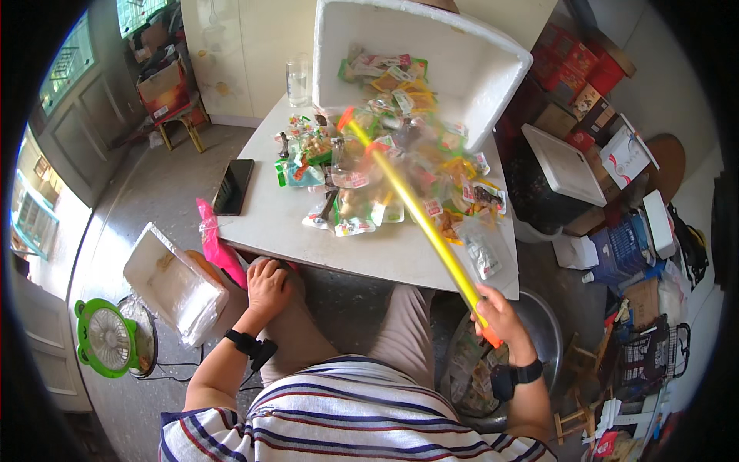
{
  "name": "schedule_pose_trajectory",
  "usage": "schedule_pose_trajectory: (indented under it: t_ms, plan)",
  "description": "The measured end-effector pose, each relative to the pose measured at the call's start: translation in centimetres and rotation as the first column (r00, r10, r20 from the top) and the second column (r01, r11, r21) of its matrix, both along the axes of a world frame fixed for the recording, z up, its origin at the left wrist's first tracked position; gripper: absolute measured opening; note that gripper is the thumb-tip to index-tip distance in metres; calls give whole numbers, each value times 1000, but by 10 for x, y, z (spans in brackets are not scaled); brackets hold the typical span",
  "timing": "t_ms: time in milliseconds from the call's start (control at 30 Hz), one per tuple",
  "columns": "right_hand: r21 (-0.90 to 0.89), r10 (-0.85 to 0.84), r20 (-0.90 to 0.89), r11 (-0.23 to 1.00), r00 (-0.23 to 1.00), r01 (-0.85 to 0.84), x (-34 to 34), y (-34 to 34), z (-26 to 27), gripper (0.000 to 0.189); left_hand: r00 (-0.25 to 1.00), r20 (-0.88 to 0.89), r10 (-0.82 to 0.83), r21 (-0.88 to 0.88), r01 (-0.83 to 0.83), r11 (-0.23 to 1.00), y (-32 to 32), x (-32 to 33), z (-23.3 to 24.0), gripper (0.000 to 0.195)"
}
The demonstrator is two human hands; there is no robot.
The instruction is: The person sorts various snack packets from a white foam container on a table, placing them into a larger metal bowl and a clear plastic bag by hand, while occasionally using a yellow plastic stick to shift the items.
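My right hand (497,315) grips the near end of a yellow rod (420,216) with orange end pieces. The rod slants up and left over a pile of small clear snack packets (353,205) on the white table (271,231). Blur around its far end hides what it touches there. Behind the pile, a white foam box (462,81) lies tipped on its side, its mouth facing me, with more packets inside and spilling out. My left hand (269,289) rests on my left knee, holding nothing.
A black phone (234,187) and a glass (298,84) stand on the table's left side. A pink bag (222,254) hangs at its corner. Below are another foam box (173,283), a green fan (107,338) and, right, a metal basin (551,329) holding packets.
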State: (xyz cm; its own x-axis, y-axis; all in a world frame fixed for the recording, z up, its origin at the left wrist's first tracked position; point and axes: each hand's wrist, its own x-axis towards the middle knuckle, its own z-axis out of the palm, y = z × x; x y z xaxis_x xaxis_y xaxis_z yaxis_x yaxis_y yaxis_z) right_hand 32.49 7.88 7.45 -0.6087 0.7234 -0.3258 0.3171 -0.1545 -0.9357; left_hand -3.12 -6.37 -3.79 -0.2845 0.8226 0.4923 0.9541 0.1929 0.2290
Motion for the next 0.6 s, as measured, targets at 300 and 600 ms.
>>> schedule_pose_trajectory:
  t_ms: [300,600]
  plan:
    - [315,-188,-164,920,968,232,-93,144,-10,38,1000,-3,4,9,-4,1000,1,-3,-4,13]
    - [430,-169,160,899,972,85,-124,179,-33,42,1000,19,-11,18,11,1000,-1,-3,-6,14]
